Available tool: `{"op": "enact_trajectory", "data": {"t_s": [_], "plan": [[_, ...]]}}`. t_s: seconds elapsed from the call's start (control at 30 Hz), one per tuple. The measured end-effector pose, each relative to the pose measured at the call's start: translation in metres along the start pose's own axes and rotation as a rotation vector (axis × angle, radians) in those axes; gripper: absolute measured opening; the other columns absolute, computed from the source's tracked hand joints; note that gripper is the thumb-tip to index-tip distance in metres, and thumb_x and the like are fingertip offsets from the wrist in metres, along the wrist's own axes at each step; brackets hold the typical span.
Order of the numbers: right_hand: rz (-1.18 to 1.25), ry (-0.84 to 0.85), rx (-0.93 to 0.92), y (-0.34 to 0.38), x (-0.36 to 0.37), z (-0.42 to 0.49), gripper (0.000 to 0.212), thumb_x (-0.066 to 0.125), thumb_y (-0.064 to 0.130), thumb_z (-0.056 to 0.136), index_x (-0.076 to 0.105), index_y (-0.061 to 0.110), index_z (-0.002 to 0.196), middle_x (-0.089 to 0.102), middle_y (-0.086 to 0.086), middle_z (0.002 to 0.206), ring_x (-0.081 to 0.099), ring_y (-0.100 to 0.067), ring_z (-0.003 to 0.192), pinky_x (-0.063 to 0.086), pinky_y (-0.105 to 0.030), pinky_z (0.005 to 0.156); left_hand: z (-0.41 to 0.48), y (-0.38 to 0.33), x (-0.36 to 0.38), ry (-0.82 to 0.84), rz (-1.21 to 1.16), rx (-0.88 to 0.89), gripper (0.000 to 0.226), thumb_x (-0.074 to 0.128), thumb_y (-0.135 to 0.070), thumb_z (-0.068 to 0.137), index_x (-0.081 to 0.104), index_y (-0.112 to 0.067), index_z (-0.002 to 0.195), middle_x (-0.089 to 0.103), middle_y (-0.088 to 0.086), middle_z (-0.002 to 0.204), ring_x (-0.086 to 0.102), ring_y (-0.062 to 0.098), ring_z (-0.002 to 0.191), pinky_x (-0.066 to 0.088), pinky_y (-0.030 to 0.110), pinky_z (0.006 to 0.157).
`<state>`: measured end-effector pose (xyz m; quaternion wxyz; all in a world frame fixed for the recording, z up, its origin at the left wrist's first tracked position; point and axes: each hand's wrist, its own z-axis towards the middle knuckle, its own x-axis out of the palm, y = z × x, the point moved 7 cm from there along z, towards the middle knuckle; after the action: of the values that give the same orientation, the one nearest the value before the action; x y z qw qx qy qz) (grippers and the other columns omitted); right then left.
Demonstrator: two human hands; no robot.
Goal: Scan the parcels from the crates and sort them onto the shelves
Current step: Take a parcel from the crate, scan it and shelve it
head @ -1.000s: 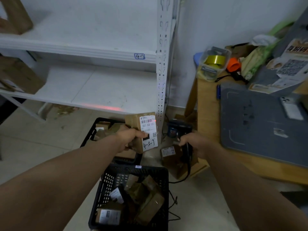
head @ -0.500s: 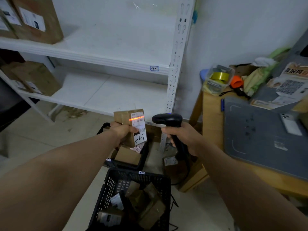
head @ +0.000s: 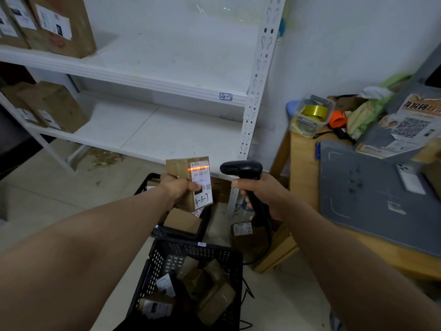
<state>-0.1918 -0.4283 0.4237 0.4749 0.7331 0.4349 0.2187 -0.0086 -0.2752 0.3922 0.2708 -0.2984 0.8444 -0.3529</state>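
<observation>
My left hand [head: 177, 188] grips a small brown parcel [head: 183, 168] upright, its white label marked "4-3-7" facing right. My right hand [head: 261, 193] holds a black handheld scanner [head: 241, 168] by its grip, head pointed left at the label. A red scan line glows across the label's barcode. Below my arms stands a black crate [head: 155, 263] with several brown parcels in it. A second black crate [head: 205, 225] with a parcel sits just beyond it. White shelves [head: 167, 84] fill the upper left.
Brown boxes [head: 62, 25] stand on the upper shelf at left, and more boxes [head: 52, 106] on the lower shelf. A wooden table [head: 303, 168] at right carries a grey mat [head: 372, 194], a tape tub [head: 312, 115] and papers. A loose parcel [head: 245, 232] lies on the floor.
My right hand lifted the scanner from low beside the table and aimed it at the parcel. The red line moved from the shelf edge onto the label. The view tilted upward.
</observation>
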Motion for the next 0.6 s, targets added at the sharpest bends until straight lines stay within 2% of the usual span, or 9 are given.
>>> {"op": "enact_trajectory", "data": {"t_s": [0.1,0.17,0.27,0.33,0.37,0.43,0.5,0.53,0.6], "plan": [[-0.018,-0.053,0.054,-0.007,-0.014,0.002,0.024,0.074,0.019,0.088,0.064,0.011,0.109,0.062,-0.006,0.085,0.059,-0.019,0.075,0.052,-0.034,0.076,0.001,0.002,0.005,0.029,-0.017,0.010,0.035,0.081,-0.005,0.081,0.061,-0.012,0.108,0.071,0.008,0.108,0.060,0.017,0.075,0.045,0.035,0.064],[-0.074,-0.133,0.125,-0.016,-0.033,0.004,0.025,0.070,0.007,0.089,0.060,0.013,0.111,0.061,-0.009,0.097,0.059,-0.022,0.085,0.049,-0.031,0.071,0.002,0.003,0.012,0.049,-0.018,0.001,0.048,0.083,-0.007,0.079,0.059,-0.010,0.121,0.072,0.005,0.097,0.061,0.016,0.075,0.046,0.035,0.061],[-0.170,-0.284,0.233,-0.041,-0.071,0.012,0.035,0.064,-0.002,0.089,0.055,0.009,0.121,0.059,-0.015,0.107,0.057,-0.026,0.090,0.046,-0.033,0.070,0.001,0.005,0.027,0.107,-0.008,-0.032,0.071,0.091,-0.014,0.068,0.055,-0.012,0.130,0.076,0.005,0.095,0.069,0.023,0.088,0.054,0.042,0.076],[-0.247,-0.382,0.272,-0.058,-0.099,0.019,0.019,0.060,-0.002,0.093,0.057,0.005,0.110,0.057,-0.014,0.095,0.054,-0.024,0.081,0.046,-0.034,0.071,0.005,0.007,0.040,0.159,0.020,-0.044,0.092,0.095,-0.023,0.052,0.052,-0.016,0.133,0.078,0.003,0.101,0.070,0.028,0.098,0.052,0.054,0.093],[-0.290,-0.415,0.302,-0.067,-0.114,0.022,0.014,0.059,-0.001,0.094,0.058,0.003,0.108,0.054,-0.014,0.090,0.052,-0.023,0.077,0.046,-0.036,0.069,0.009,0.009,0.046,0.172,0.032,-0.045,0.095,0.095,-0.026,0.049,0.052,-0.017,0.133,0.077,0.003,0.104,0.068,0.029,0.101,0.049,0.056,0.096],[-0.387,-0.445,0.402,-0.085,-0.140,0.027,0.026,0.061,0.002,0.095,0.057,0.000,0.120,0.053,-0.013,0.093,0.055,-0.027,0.080,0.051,-0.038,0.071,0.006,0.007,0.059,0.190,0.043,-0.042,0.086,0.094,-0.024,0.058,0.050,-0.017,0.133,0.074,0.003,0.109,0.065,0.025,0.099,0.048,0.052,0.093],[-0.432,-0.436,0.467,-0.099,-0.155,0.029,0.029,0.061,0.004,0.097,0.051,-0.002,0.124,0.052,-0.014,0.101,0.059,-0.032,0.095,0.055,-0.041,0.086,0.005,0.005,0.072,0.205,0.055,-0.041,0.080,0.092,-0.022,0.065,0.050,-0.016,0.133,0.073,0.003,0.110,0.063,0.023,0.092,0.048,0.052,0.093],[-0.447,-0.436,0.490,-0.104,-0.161,0.029,0.029,0.061,0.005,0.097,0.050,0.000,0.124,0.051,-0.013,0.100,0.058,-0.032,0.095,0.054,-0.041,0.088,0.007,0.005,0.077,0.208,0.065,-0.047,0.081,0.092,-0.022,0.066,0.050,-0.017,0.134,0.072,0.003,0.111,0.062,0.022,0.091,0.048,0.053,0.094],[-0.475,-0.452,0.518,-0.115,-0.173,0.035,0.029,0.061,0.009,0.097,0.050,0.002,0.123,0.050,-0.011,0.092,0.054,-0.026,0.080,0.052,-0.036,0.074,0.011,0.006,0.086,0.205,0.064,-0.057,0.083,0.092,-0.021,0.066,0.047,-0.017,0.136,0.070,0.002,0.114,0.061,0.022,0.099,0.048,0.051,0.094]]}}
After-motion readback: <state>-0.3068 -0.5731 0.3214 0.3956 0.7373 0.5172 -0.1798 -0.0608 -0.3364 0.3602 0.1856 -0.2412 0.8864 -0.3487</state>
